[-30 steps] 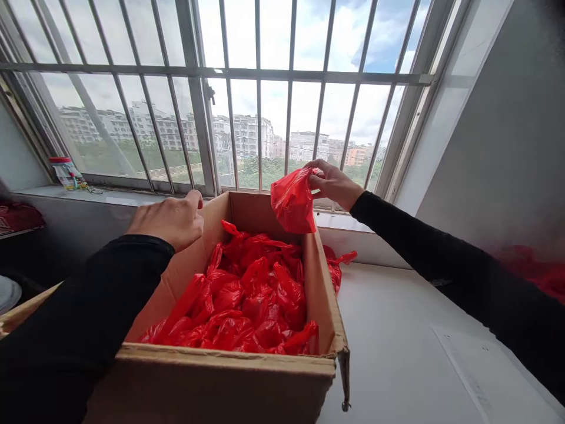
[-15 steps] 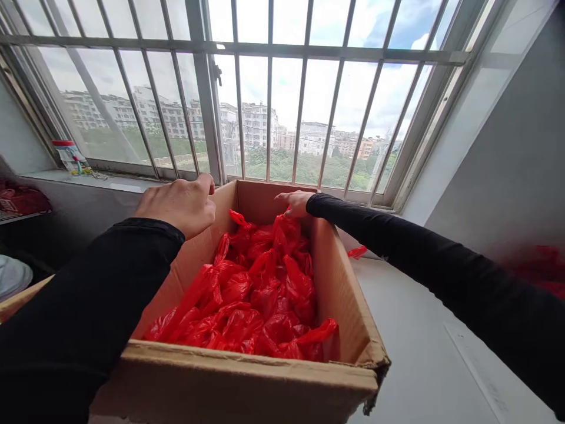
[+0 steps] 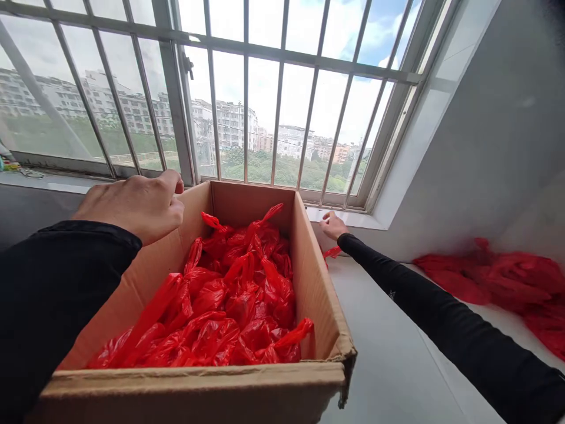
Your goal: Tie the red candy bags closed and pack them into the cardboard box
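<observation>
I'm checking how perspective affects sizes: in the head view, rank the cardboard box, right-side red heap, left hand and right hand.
1. Cardboard box
2. Red heap, cut off by the frame
3. Left hand; nearness to the camera likely enlarges it
4. Right hand

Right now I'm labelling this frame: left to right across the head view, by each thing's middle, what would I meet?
Left hand, red bags in the cardboard box, right hand, red heap.
</observation>
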Demonstrator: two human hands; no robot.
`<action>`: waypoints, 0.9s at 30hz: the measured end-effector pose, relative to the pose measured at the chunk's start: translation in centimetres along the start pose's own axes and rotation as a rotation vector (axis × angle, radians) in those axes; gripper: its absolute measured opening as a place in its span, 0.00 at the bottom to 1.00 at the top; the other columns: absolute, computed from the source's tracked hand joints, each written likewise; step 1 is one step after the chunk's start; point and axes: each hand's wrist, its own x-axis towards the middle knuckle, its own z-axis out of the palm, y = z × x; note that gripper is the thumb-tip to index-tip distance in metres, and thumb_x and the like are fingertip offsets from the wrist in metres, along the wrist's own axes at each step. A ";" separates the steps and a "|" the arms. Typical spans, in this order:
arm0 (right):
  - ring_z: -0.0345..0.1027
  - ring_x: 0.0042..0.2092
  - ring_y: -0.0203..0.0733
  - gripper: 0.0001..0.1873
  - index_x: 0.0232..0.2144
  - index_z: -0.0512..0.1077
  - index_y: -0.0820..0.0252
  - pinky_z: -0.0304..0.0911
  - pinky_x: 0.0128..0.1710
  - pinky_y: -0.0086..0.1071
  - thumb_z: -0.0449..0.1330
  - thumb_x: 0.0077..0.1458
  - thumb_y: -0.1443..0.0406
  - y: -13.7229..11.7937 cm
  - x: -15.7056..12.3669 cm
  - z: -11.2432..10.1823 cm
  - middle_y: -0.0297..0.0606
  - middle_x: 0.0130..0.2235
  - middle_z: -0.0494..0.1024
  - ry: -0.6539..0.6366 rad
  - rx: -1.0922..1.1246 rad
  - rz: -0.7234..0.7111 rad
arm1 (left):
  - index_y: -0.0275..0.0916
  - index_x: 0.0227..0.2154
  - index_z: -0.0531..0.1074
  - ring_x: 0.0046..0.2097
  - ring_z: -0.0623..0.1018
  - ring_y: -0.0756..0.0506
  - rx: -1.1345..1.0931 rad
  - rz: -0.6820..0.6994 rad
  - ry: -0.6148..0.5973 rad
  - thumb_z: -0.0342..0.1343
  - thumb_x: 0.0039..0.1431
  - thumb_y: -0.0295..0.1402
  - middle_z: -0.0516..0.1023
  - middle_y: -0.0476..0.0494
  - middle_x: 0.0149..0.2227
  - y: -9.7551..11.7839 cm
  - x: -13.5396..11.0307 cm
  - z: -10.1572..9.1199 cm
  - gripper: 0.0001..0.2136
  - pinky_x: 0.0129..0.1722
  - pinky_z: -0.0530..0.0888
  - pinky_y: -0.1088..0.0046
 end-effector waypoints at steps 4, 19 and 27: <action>0.73 0.46 0.44 0.18 0.52 0.71 0.62 0.73 0.46 0.43 0.61 0.65 0.57 3.1 -3.7 6.2 0.42 0.49 0.76 -0.258 -0.008 0.007 | 0.38 0.52 0.66 0.46 0.80 0.27 0.006 -0.009 -0.039 0.38 0.64 0.40 0.79 0.27 0.46 -0.5 0.7 0.4 0.20 0.46 0.72 0.50; 0.73 0.47 0.44 0.15 0.48 0.73 0.62 0.72 0.48 0.44 0.61 0.65 0.58 4.3 -5.7 7.0 0.41 0.49 0.76 -0.432 0.118 -0.011 | 0.41 0.55 0.65 0.48 0.80 0.28 0.087 -0.024 -0.162 0.36 0.63 0.39 0.81 0.29 0.46 -2.1 1.9 1.5 0.23 0.46 0.71 0.55; 0.72 0.39 0.39 0.13 0.42 0.73 0.63 0.72 0.40 0.37 0.60 0.65 0.58 3.4 -1.3 -4.6 0.38 0.41 0.76 -0.016 0.454 -0.046 | 0.40 0.54 0.67 0.47 0.80 0.29 0.060 0.019 -0.134 0.38 0.62 0.38 0.81 0.31 0.45 -2.3 2.4 2.5 0.21 0.46 0.72 0.54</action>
